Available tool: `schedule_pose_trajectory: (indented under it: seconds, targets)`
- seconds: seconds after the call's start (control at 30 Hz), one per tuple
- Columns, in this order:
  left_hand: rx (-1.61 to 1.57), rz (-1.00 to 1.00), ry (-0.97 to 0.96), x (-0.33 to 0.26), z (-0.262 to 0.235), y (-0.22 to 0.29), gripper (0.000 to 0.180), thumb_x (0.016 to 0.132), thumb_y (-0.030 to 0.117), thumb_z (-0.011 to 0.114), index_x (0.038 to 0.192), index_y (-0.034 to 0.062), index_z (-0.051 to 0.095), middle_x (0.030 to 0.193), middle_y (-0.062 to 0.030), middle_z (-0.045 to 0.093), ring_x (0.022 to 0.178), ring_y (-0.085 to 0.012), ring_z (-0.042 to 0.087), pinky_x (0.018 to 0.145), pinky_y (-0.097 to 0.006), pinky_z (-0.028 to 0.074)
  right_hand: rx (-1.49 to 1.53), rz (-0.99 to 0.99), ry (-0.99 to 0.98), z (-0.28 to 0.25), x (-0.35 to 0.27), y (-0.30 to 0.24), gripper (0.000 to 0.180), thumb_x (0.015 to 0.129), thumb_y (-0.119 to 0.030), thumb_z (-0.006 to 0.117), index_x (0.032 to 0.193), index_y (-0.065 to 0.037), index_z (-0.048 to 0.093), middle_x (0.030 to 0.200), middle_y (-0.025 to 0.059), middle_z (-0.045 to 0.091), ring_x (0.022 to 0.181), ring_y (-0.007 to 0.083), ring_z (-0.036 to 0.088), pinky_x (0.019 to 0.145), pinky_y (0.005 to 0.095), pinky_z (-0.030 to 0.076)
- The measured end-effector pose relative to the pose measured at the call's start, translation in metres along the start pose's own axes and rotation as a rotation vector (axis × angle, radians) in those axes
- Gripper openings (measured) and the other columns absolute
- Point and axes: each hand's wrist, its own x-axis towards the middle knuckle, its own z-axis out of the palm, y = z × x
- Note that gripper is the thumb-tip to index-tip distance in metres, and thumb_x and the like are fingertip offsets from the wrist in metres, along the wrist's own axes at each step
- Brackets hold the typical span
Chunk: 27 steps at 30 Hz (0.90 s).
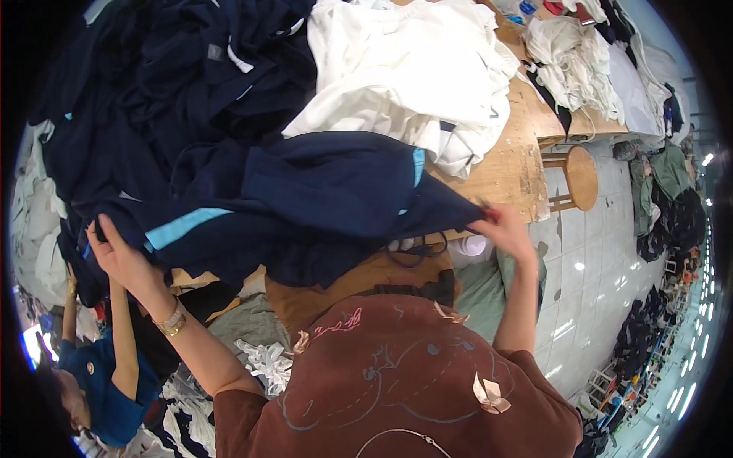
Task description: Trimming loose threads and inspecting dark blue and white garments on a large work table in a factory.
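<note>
A navy garment (321, 179) with light-blue panels is stretched sideways in front of me, above the table's near edge. My right hand (504, 233) pinches its pointed right end, pulling the cloth taut. Something small, red and dark shows at those fingers, too blurred to name. At the garment's left end my left hand (126, 263) holds the cloth, thumb and fingers bent around it; part of the grip is hidden. A thin dark cord hangs in a loop below the garment near its right end.
Beyond lie a heap of navy garments (153, 84) and a pile of white garments (412, 69) on the wooden table (523, 164). A wooden stool (582, 179) stands right. A co-worker in a blue top (114, 382) reaches in at the left. Brown cloth (366, 275) lies before me.
</note>
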Motion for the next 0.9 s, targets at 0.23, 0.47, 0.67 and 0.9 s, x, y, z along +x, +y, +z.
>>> schedule_pose_trajectory:
  seconds: [0.23,0.47,0.67,0.9]
  targets:
    - [-0.052,0.366,-0.266,-0.064,0.054,0.080,0.026,0.087,0.008,0.056,0.113,0.0034,0.055,0.110,-0.0100,0.056,0.088,-0.0165,0.055,0.079,-0.028,0.045,1.499,-0.103,0.010,-0.039,0.014,-0.021,0.016,0.092,-0.013,0.052,0.076,-0.010,0.049,0.048,-0.0081,0.030,0.031,0.0051,0.021,0.030,0.0209,0.019]
    - [0.241,0.481,-1.110,-0.196,0.073,0.024,0.034,0.065,0.020,0.076,0.091,0.0058,0.060,0.082,-0.0080,0.056,0.077,-0.0249,0.056,0.065,-0.034,0.047,1.312,-0.130,0.401,0.020,0.062,-0.021,0.029,0.091,-0.010,0.054,0.118,0.000,0.050,0.052,-0.0067,0.028,0.041,0.0043,0.024,0.080,0.0322,0.051]
    - [0.323,0.300,-1.271,-0.184,0.078,0.012,0.014,0.075,0.010,0.064,0.082,0.0025,0.055,0.077,-0.0125,0.057,0.076,-0.0295,0.058,0.066,-0.037,0.047,0.261,-0.178,0.400,0.042,0.054,0.008,0.025,0.079,-0.009,0.069,0.102,-0.002,0.063,0.054,-0.0100,0.034,0.049,0.0003,0.034,0.061,0.0197,0.046]
    - [0.209,0.034,-0.929,-0.143,0.095,0.023,0.005,0.089,0.006,0.050,0.088,0.0011,0.048,0.069,-0.0153,0.052,0.058,-0.0283,0.053,0.056,-0.032,0.042,-0.497,-0.496,0.305,0.044,0.052,0.003,0.036,0.071,-0.029,0.075,0.102,-0.013,0.064,0.059,0.0030,0.057,0.058,0.0180,0.057,0.101,0.0407,0.030]
